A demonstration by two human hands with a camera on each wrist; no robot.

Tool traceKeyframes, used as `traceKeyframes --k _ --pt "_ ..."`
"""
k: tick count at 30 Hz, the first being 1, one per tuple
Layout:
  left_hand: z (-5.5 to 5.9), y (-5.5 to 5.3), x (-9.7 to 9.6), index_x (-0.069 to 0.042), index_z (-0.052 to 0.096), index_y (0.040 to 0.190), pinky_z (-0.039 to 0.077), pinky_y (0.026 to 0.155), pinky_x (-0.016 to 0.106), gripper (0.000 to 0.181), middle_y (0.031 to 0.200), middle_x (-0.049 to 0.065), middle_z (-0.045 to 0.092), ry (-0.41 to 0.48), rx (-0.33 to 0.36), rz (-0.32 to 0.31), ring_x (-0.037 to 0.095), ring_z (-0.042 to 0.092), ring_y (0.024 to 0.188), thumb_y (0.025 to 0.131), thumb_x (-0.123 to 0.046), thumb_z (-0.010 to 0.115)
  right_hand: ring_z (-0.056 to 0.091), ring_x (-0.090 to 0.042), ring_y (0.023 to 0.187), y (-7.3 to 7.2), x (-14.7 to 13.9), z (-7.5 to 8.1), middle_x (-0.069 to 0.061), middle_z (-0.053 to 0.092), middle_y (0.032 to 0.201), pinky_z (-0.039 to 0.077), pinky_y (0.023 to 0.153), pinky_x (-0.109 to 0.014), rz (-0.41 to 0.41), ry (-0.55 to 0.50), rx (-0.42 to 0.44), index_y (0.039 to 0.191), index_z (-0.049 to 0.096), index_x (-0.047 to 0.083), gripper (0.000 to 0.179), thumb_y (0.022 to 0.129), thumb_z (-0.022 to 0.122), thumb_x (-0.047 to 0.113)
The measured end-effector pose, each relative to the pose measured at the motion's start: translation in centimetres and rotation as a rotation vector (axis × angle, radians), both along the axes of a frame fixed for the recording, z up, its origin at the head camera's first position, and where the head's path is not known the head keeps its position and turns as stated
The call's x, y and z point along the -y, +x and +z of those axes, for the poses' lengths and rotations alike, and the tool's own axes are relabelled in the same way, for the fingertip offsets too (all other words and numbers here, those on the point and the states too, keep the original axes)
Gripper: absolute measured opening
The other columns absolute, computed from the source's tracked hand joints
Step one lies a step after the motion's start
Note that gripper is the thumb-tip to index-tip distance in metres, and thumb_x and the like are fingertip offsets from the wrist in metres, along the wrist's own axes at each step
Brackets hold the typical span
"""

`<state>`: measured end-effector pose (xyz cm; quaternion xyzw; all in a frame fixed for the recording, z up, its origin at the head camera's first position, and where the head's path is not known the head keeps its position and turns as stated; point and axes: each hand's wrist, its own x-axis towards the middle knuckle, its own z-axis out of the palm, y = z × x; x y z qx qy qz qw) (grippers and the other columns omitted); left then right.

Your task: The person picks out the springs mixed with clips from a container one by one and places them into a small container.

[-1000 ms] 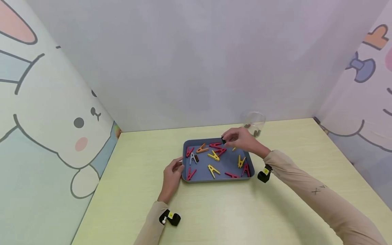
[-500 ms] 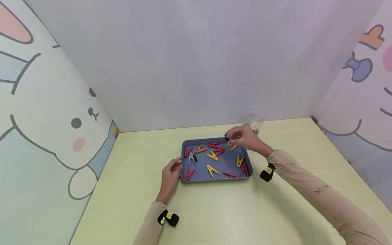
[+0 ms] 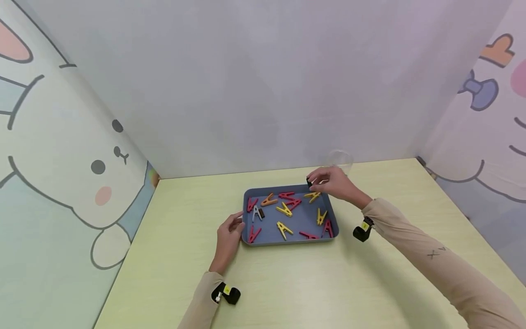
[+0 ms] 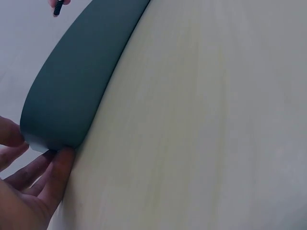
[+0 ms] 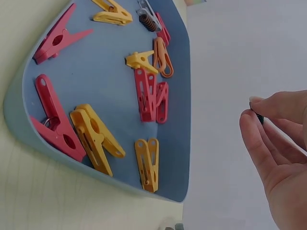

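A blue-grey tray [image 3: 293,241] holds several red, yellow, orange and grey clothespins; one yellow clothespin [image 3: 284,209] lies near its middle. My left hand [image 3: 228,237] rests its fingers against the tray's left outer wall, near the front corner. My right hand [image 3: 338,183] pinches a small black ribbed piece [image 5: 259,117] between thumb and fingers, above the tray's back right corner. The fingertips cover part of that piece. A similar dark ribbed piece [image 5: 149,22] lies in the tray beside the grey clothespin [image 3: 256,213].
A clear plastic cup [image 3: 340,157] stands behind my right hand, partly hidden by it. The pale wooden table [image 3: 287,283] meets a light back wall [image 3: 263,114]. Walls with cartoon drawings stand at both sides.
My right hand has moved a little right and back, from over the tray toward the cup, with the black ribbed piece in its fingers. The left hand keeps its place at the tray.
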<state>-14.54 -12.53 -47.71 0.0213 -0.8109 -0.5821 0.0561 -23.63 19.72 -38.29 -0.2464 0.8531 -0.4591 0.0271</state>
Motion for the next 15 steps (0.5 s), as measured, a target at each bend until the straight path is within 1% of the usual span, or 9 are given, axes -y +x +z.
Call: traceKeyframes --k 3,6,10,12,15 --pt "0.1 0.0 0.1 -0.003 0.059 0.126 0.048 0.088 0.04 0.034 0.115 0.023 0.061 0.013 0.003 -0.008 0.027 0.06 0.101 0.093 -0.003 0.056 0.063 -0.034 0.085 -0.2 -0.4 -0.1 -0.025 0.064 0.105 0.052 0.069 -0.027 -0.003 -0.004 -0.002 0.103 0.066 -0.01 0.024 0.081 0.071 -0.001" --pt "0.2 0.1 0.1 -0.003 0.059 0.126 0.048 0.089 0.041 0.034 0.115 0.023 0.061 0.021 0.008 -0.013 0.028 0.06 0.102 0.093 -0.003 0.056 0.064 -0.033 0.085 -1.1 -1.0 -1.1 -0.023 0.065 0.105 0.053 0.068 -0.028 -0.016 -0.011 -0.004 0.103 0.067 -0.008 0.024 0.081 0.072 0.001" --pt "0.3 0.1 0.1 -0.003 0.059 0.126 0.048 0.088 0.04 0.033 0.115 0.022 0.061 0.02 0.013 -0.015 0.027 0.06 0.101 0.093 -0.004 0.056 0.065 -0.026 0.086 -2.4 -1.9 -2.4 -0.018 0.065 0.107 0.053 0.068 -0.027 -0.042 -0.013 0.0 0.103 0.068 -0.004 0.024 0.081 0.073 0.005" --pt "0.3 0.1 0.1 -0.003 0.059 0.126 0.048 0.088 0.04 0.033 0.115 0.022 0.061 0.019 0.012 -0.015 0.027 0.06 0.101 0.093 -0.004 0.056 0.065 -0.023 0.085 -2.7 -2.3 -2.6 -0.016 0.065 0.107 0.054 0.068 -0.027 -0.05 -0.014 -0.004 0.103 0.069 -0.001 0.024 0.081 0.074 0.007" --pt "0.2 0.1 0.2 -0.003 0.059 0.126 0.048 0.088 0.039 0.033 0.115 0.022 0.061 0.02 0.009 -0.016 0.027 0.06 0.101 0.093 -0.004 0.056 0.066 -0.022 0.084 -2.9 -2.8 -2.6 -0.015 0.065 0.106 0.055 0.068 -0.03 -0.054 -0.04 0.002 0.103 0.069 0.0 0.024 0.081 0.074 0.008"
